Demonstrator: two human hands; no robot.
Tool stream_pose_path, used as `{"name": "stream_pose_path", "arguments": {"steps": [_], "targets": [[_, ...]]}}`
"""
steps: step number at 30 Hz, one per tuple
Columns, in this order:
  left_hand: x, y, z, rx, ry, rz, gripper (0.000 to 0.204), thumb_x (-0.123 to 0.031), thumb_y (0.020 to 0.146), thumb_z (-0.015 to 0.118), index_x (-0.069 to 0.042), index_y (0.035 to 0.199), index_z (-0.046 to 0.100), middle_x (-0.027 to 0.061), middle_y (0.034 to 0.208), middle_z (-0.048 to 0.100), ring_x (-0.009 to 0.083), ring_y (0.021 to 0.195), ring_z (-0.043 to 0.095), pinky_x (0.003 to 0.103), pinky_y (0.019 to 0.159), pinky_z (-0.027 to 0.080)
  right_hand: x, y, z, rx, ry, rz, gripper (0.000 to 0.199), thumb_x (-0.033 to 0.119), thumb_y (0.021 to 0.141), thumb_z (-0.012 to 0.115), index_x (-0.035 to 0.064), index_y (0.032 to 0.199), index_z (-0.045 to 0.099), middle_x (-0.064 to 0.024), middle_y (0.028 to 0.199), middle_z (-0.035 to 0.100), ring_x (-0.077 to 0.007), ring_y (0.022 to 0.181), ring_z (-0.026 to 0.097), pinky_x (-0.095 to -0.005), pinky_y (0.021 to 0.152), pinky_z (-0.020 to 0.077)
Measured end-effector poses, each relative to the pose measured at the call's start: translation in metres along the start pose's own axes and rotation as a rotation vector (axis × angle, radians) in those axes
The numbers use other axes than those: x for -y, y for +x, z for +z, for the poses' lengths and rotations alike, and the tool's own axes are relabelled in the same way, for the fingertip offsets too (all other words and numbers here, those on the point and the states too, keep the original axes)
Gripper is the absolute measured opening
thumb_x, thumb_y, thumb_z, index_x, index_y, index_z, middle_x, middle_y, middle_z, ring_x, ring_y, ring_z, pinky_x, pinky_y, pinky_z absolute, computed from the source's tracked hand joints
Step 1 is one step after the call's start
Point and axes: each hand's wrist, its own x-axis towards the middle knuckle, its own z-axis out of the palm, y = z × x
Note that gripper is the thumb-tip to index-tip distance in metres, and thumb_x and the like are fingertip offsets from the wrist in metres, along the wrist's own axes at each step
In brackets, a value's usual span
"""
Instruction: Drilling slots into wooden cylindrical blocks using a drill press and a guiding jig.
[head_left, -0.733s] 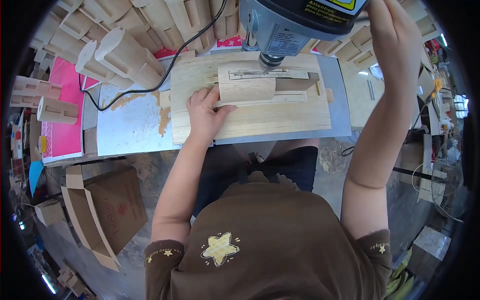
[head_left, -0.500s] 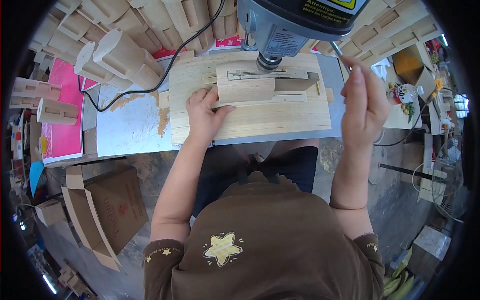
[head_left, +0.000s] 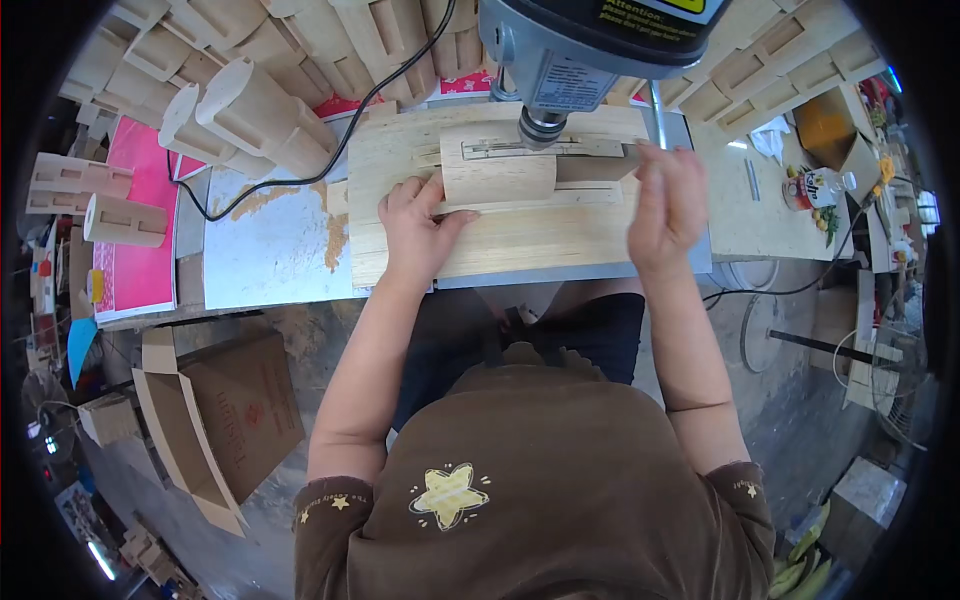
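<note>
A pale wooden block [head_left: 497, 180] with a rounded face and a slot lies on a flat wooden board [head_left: 400, 262]. My left hand [head_left: 415, 222] grips the block's left end, thumb stretched along its near side. Right above the block's slot is the chuck [head_left: 541, 127] of a grey-blue drill press [head_left: 570, 80]; the bit's tip is hard to make out. To the right, my right hand [head_left: 672, 205] is closed round the lower end of the press's metal lever [head_left: 657, 112]. A flat upright piece [head_left: 598, 168] stands against the block's right side.
Many similar wooden blocks [head_left: 250, 105] are stacked at the back and left. A black cable [head_left: 345, 140] curves across the left of the bench. A plastic bottle [head_left: 815, 187] stands at the right. An opened cardboard box [head_left: 240, 405] sits on the floor at lower left.
My right hand has swung left and toward me with the lever in it. The chuck looks about as high as before, and my left hand stays on the block.
</note>
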Motion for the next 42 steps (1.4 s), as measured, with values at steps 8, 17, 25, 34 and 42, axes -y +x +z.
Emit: {"name": "stream_pose_path", "arguments": {"steps": [8, 17, 25, 34, 42], "targets": [[-0.026, 0.003, 0.016, -0.063, 0.102, 0.039, 0.056, -0.028, 0.056, 0.08, -0.016, 0.108, 0.064, 0.0004, 0.08, 0.054, 0.0213, 0.084, 0.051, 0.039, 0.082, 0.029, 0.013, 0.158, -0.011, -0.023, -0.108, 0.305, 0.028, 0.018, 0.088, 0.049, -0.0051, 0.08, 0.062, -0.0066, 0.064, 0.054, -0.0112, 0.06, 0.048, -0.0247, 0.056, 0.0362], [-0.033, 0.006, 0.023, -0.017, 0.075, 0.023, 0.055, -0.028, 0.06, 0.078, -0.017, 0.111, 0.062, 0.0009, 0.082, 0.055, 0.0222, 0.088, 0.052, 0.042, 0.085, 0.029, 0.025, 0.159, -0.024, 0.139, 0.051, 0.192, 0.03, 0.021, 0.084, 0.05, -0.0065, 0.081, 0.061, -0.0137, 0.071, 0.061, -0.0159, 0.069, 0.056, -0.0286, 0.062, 0.0426], [-0.028, 0.003, 0.025, -0.036, 0.085, 0.04, 0.052, -0.027, 0.061, 0.078, -0.014, 0.11, 0.063, 0.001, 0.079, 0.054, 0.0199, 0.085, 0.051, 0.04, 0.085, 0.028, 0.04, 0.05, -0.027, 0.063, 0.097, 0.354, 0.028, 0.015, 0.092, 0.044, -0.0053, 0.091, 0.063, -0.0005, 0.059, 0.048, -0.0062, 0.051, 0.039, -0.0207, 0.051, 0.0322], [-0.034, 0.006, 0.025, -0.006, 0.077, 0.021, 0.052, -0.027, 0.061, 0.078, -0.014, 0.11, 0.063, 0.0015, 0.08, 0.054, 0.02, 0.086, 0.051, 0.041, 0.086, 0.028, -0.013, -0.023, 0.019, -0.048, 0.123, 0.065, 0.011, 0.002, 0.082, 0.049, 0.0007, 0.088, 0.059, -0.0089, 0.073, 0.057, -0.025, 0.068, 0.053, -0.039, 0.077, 0.0402], [-0.03, 0.003, 0.022, -0.018, 0.082, 0.007, 0.052, -0.028, 0.061, 0.078, -0.015, 0.109, 0.063, 0.0016, 0.081, 0.054, 0.0211, 0.087, 0.052, 0.041, 0.086, 0.028, 0.014, 0.046, -0.017, -0.093, 0.133, 0.117, 0.02, 0.012, 0.089, 0.044, 0.0002, 0.081, 0.059, -0.0076, 0.064, 0.052, -0.0166, 0.061, 0.048, -0.0313, 0.063, 0.0385]]}}
